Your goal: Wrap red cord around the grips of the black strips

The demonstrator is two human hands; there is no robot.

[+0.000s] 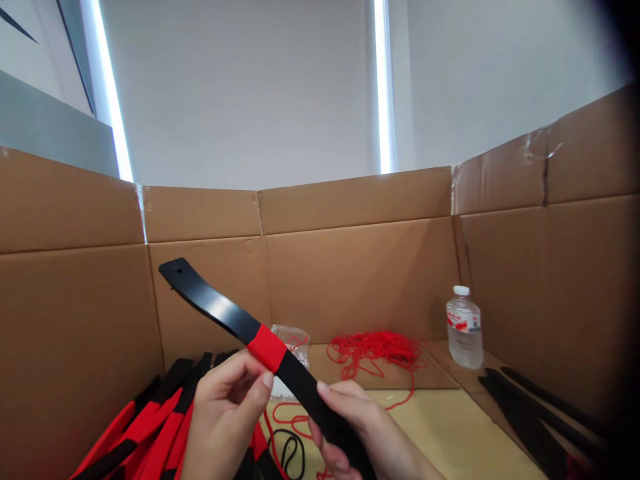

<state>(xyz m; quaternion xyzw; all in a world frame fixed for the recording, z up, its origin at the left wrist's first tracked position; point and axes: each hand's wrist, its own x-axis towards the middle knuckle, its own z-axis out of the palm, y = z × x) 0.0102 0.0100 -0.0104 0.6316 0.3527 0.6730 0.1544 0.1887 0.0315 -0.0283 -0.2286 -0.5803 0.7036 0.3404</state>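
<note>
Far side and left, cardboard walls [360, 280] boxing the work in. Near left, a heap of red-and-black strips [145, 420], within easy reach. Next, the left hand [225, 413], pinching a flat black strip [215, 300] just beside its red wrap [267, 348], free end up in the air; the right hand [350, 427], grasping lower down, two holds for steadiness, by the look of it. Beyond, a tangle of red cord [375, 350]; far right, an upright water bottle [464, 328], plain black strips [530, 413] lying along the wall.

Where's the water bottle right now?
In the head view, the water bottle stands at right, in front of the cardboard wall, beside the pile of red cord.
</note>
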